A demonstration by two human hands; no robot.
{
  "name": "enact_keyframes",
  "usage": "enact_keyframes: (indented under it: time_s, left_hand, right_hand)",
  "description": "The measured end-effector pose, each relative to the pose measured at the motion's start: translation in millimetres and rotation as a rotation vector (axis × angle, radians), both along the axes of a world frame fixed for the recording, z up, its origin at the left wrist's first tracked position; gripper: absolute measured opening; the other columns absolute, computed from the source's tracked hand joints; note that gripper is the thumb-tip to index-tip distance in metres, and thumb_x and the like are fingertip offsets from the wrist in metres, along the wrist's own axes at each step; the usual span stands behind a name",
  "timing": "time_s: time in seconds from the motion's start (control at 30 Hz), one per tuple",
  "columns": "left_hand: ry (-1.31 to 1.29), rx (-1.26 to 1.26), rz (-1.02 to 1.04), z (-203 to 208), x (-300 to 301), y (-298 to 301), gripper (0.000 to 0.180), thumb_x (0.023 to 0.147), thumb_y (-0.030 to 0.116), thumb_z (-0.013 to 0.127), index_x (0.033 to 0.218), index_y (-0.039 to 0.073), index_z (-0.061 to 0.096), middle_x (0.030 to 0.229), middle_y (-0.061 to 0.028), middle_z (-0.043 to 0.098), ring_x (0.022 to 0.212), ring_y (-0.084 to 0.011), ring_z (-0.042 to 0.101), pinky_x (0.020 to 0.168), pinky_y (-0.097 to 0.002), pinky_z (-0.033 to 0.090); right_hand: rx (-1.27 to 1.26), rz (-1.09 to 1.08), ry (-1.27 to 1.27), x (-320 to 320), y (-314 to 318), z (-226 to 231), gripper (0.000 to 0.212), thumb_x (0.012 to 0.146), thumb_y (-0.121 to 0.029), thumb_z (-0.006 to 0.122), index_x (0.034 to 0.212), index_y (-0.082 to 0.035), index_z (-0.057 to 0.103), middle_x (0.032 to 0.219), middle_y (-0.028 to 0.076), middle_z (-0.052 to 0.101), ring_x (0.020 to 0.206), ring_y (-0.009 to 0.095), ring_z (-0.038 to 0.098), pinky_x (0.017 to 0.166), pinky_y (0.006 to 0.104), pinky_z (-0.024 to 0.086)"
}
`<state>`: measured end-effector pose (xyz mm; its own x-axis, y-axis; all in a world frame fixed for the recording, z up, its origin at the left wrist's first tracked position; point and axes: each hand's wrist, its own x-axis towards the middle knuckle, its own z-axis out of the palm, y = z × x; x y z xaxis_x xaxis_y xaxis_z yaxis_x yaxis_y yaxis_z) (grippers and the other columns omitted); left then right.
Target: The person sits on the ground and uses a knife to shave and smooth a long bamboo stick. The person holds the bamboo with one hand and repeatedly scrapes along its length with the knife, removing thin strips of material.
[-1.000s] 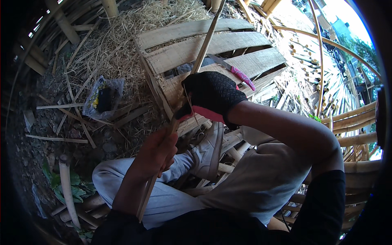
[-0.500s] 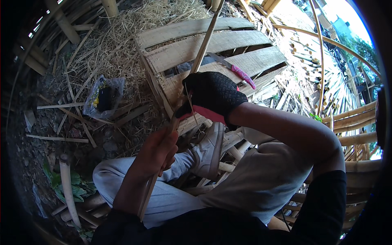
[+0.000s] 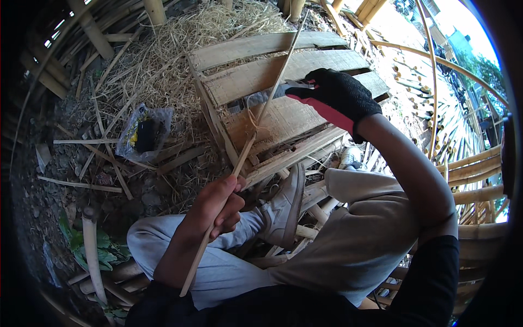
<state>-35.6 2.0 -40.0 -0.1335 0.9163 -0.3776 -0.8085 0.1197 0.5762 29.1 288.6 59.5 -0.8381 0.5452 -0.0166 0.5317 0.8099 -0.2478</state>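
Note:
A long, thin bamboo strip [image 3: 243, 154] runs slantwise from above my lap to beyond the slatted wooden crate [image 3: 229, 57]. My bare left hand [image 3: 218, 204] is closed around its lower part. Thin curled shavings [image 3: 255, 121] cling to the strip about midway, above the crate. My right hand [image 3: 340, 98], in a black and red glove, hovers over or touches the crate's right side, apart from the strip. Its thumb stands away from the bent fingers. The pink-handled knife that showed there earlier is now covered by this hand; whether the fingers touch it is hidden.
Straw [image 3: 180, 49] lies behind and left of the crate. A clear plastic bag [image 3: 144, 133] with something black and yellow rests on the ground at left. Bamboo poles [image 3: 476, 193] form a barrier at right. My shoe [image 3: 283, 210] is close to the crate's near edge.
My right hand has let go of the bamboo strip and moved right, over the knife. My left hand keeps its hold, while the strip's far end has swung slightly right.

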Motion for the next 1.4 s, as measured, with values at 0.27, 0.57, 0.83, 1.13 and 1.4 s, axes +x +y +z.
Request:
enact_keyframes:
  time_s: [0.27,0.57,0.83,1.13,1.4]
  left_hand:
    - [0.006,0.008,-0.021,1.2,-4.5,-0.2,0.033,0.104,0.042,0.036,0.098,0.010,0.039,0.046,0.0049,0.034,0.028,-0.0051,0.030,0.030,-0.0192,0.023]
    - [-0.002,0.021,-0.021,1.0,-5.5,0.1,0.034,0.104,0.042,0.036,0.098,0.009,0.038,0.046,0.0048,0.035,0.027,-0.0044,0.032,0.027,-0.0180,0.024]
    - [-0.009,0.027,-0.026,-0.2,-5.9,0.3,0.036,0.103,0.044,0.038,0.098,0.009,0.038,0.046,0.0051,0.034,0.027,-0.0040,0.032,0.027,-0.0178,0.023]
    - [0.019,0.027,-0.023,2.0,-3.7,-0.1,0.038,0.103,0.045,0.039,0.097,0.008,0.039,0.045,0.0053,0.033,0.027,-0.0033,0.031,0.028,-0.0175,0.022]
    - [0.090,0.023,-0.045,5.6,-4.2,0.4,0.040,0.103,0.047,0.036,0.098,0.007,0.041,0.044,0.0054,0.034,0.027,-0.0040,0.032,0.029,-0.0177,0.021]
  right_hand:
    - [0.191,0.064,-0.351,10.9,36.6,-33.9,0.041,0.090,-0.048,0.058,0.099,-0.009,0.069,0.097,0.017,0.068,0.095,0.035,0.065,0.084,0.0430,0.051]
    - [0.187,-0.020,-0.363,7.2,34.5,-25.8,0.036,0.084,-0.045,0.063,0.100,-0.014,0.071,0.096,0.015,0.068,0.092,0.033,0.067,0.082,0.0422,0.052]
    - [0.059,-0.030,-0.308,4.9,35.0,-21.3,0.037,0.087,-0.038,0.059,0.100,-0.004,0.069,0.097,0.020,0.068,0.089,0.036,0.068,0.081,0.0432,0.053]
    - [-0.867,-0.033,0.023,5.4,-17.6,0.7,0.022,0.096,-0.028,0.057,0.101,-0.008,0.065,0.068,-0.001,0.057,0.056,0.008,0.052,0.052,0.0249,0.042]
    - [-0.923,-0.053,-0.247,-2.1,-31.2,-17.7,0.039,0.091,-0.043,0.065,0.105,-0.006,0.066,0.066,-0.003,0.055,0.050,0.006,0.048,0.045,0.0203,0.036]
